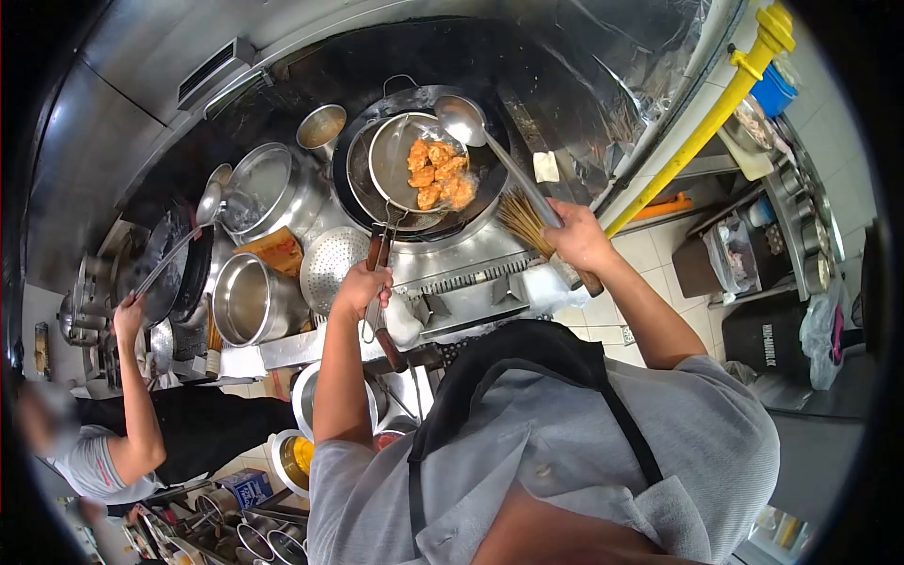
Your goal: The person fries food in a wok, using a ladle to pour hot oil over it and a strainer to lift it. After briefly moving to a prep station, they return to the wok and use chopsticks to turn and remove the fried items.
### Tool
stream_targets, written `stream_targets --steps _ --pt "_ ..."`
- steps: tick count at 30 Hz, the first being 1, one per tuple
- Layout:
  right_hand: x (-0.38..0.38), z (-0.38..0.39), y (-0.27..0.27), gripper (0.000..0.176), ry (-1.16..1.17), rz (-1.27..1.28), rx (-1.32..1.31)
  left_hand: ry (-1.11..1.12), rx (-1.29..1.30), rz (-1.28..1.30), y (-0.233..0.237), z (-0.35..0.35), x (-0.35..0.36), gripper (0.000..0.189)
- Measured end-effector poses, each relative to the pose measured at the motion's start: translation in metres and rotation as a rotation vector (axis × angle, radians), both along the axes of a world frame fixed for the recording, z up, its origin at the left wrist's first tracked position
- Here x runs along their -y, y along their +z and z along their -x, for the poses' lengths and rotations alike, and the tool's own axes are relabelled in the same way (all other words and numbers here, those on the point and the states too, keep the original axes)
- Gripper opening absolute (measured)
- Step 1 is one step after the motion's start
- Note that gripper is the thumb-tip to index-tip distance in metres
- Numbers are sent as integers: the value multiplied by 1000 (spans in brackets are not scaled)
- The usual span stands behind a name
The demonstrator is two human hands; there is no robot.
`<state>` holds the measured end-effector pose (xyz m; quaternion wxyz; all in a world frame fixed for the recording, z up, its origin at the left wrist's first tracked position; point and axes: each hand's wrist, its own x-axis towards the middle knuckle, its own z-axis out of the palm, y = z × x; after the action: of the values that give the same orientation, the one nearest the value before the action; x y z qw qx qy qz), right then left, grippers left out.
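My left hand point(365, 289) is closed round the wooden handle point(378, 252) of a round wire strainer point(379, 151). Several orange-brown fried pieces point(426, 176) lie in the strainer, which is over a large dark wok point(490, 202). Closed on the long metal handle of a ladle point(460, 121), my right hand point(576, 235) is right of the wok. The ladle's bowl is at the strainer's upper right edge. A bamboo brush point(521, 221) lies just left of my right hand.
Left of the wok stand a steel pot point(247, 306), a larger pot point(261, 188), a small pot point(322, 128) and a perforated skimmer point(335, 268). A co-worker's hand point(129, 315) holds another ladle at the far left. A yellow pole point(692, 141) slants across the right.
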<state>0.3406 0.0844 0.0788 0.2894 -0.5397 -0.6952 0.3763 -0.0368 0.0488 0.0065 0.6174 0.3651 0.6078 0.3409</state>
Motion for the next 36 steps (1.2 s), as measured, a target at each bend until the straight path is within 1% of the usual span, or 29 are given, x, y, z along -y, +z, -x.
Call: stream_targets --steps 2,6,10,12,13,16,18,20,23,25,27,31,33,34,36 --pt "0 -2 -4 42 -15 0 -26 -27 61 6 -3 3 -2 12" --pt "-5 -7 -11 43 -31 -26 -63 -23 49 9 -1 1 -3 12" --pt "-3 -10 -15 44 -49 4 -122 -28 -47 -15 -1 -2 -4 14" --pt "4 -8 2 44 -101 137 -95 -20 -89 -19 0 -4 -4 14" --pt "4 -9 0 44 -104 138 -98 -29 -97 -22 0 -4 -4 13" --pt "3 -14 -10 45 -117 132 -92 -43 -95 -29 3 -4 -4 12" --pt "-2 -18 -28 46 -89 25 -93 -50 -85 -33 3 -4 -4 11" --pt "-4 -20 -37 46 -92 9 -106 -32 -171 -65 -1 -6 -5 9" --pt "-4 -22 -42 46 -95 -8 -135 -1 -216 -103 -8 -2 -7 7" --pt "-2 -22 -41 46 -94 -7 -150 -9 -199 -99 -4 -1 -6 7" --pt "2 -20 -32 45 -117 80 -155 -15 -185 -101 5 -3 -6 7" --pt "9 -17 -18 43 -88 51 -182 -14 -256 -103 7 -4 -6 8" --pt "10 -17 -15 41 -106 89 -107 -23 -270 -92 7 -4 -6 9" --pt "10 -16 -16 41 -106 89 -107 -18 -273 -95 6 -4 -6 9" --pt "9 -15 -19 41 -107 -4 -95 -12 -275 -99 5 -4 -7 9"
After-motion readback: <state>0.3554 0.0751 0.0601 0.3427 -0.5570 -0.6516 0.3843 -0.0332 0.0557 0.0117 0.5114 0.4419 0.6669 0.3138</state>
